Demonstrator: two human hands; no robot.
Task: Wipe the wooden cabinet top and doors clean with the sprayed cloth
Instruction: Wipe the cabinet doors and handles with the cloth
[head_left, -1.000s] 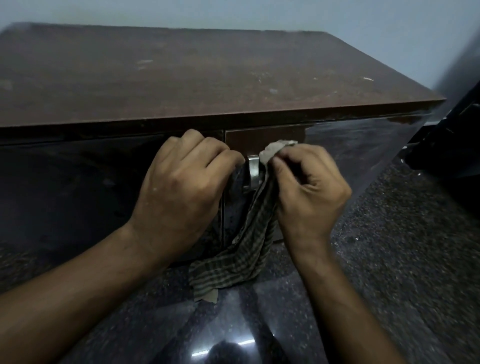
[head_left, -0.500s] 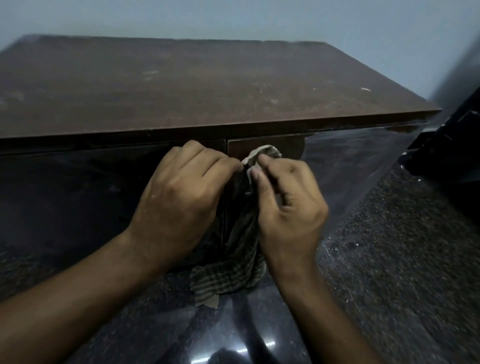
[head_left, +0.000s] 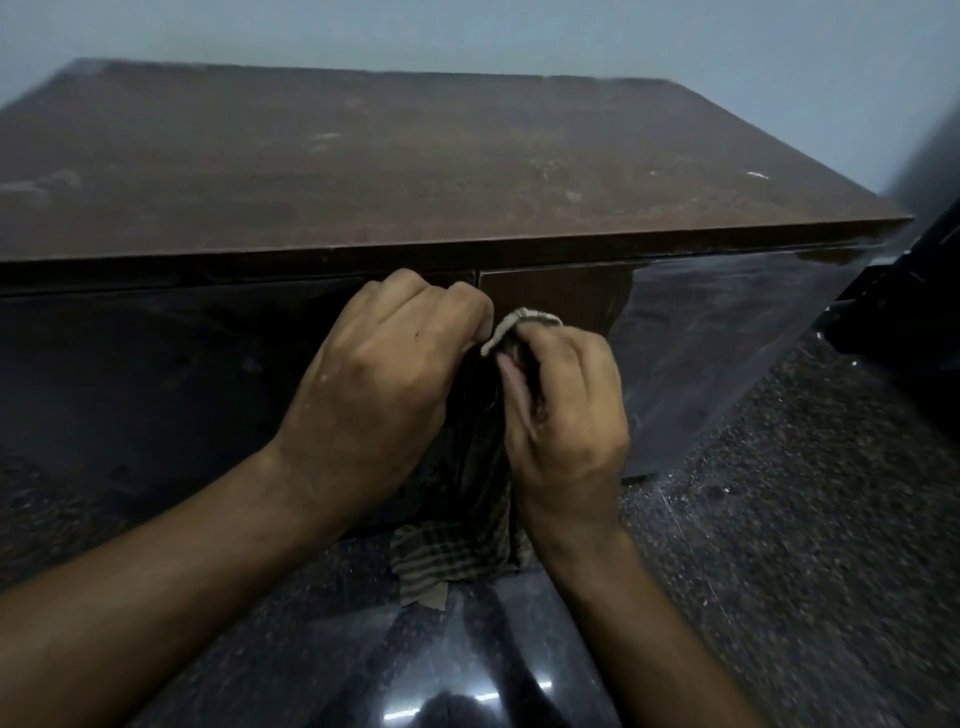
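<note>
At the front of the wooden cabinet (head_left: 415, 171), where the two doors meet, the checked cloth (head_left: 457, 551) is held. Its top end is pinched in the grip of the right hand (head_left: 566, 415), and the rest hangs down below that hand. The left hand (head_left: 384, 384) is curled tight just beside it, against the left door (head_left: 156, 374); what it holds cannot be told. A shiny dark floor (head_left: 779, 571) is seen below.
</note>
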